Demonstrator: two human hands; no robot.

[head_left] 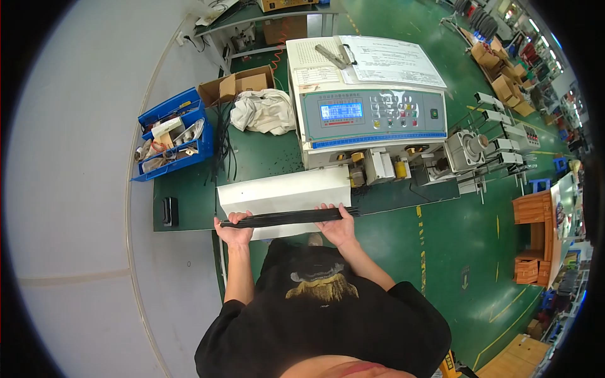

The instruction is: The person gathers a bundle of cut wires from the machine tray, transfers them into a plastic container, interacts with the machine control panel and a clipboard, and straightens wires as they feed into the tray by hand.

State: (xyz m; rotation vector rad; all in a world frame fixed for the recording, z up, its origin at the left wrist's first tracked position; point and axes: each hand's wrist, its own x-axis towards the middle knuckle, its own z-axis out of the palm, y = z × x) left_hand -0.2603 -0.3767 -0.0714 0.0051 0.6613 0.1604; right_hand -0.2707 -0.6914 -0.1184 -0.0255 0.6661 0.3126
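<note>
A long bundle of thin black cables point(280, 218) lies level across both hands, near the front edge of the green table. My left hand point(235, 229) is closed around its left end. Near the right end, my right hand point(336, 225) grips the same bundle, with the cable tips poking out past it. Beneath and behind the bundle is a white sheet-like tray point(283, 191). Just behind the tray's right side stands a white machine with a blue control panel point(375, 120) and a lit display.
A blue bin of tools point(203, 151), loose black cables point(222, 142), a white cloth point(263, 111) and a cardboard box point(252, 80) are at the back left. A small black object point(170, 211) sits at the left edge. Papers point(394, 60) lie on the machine.
</note>
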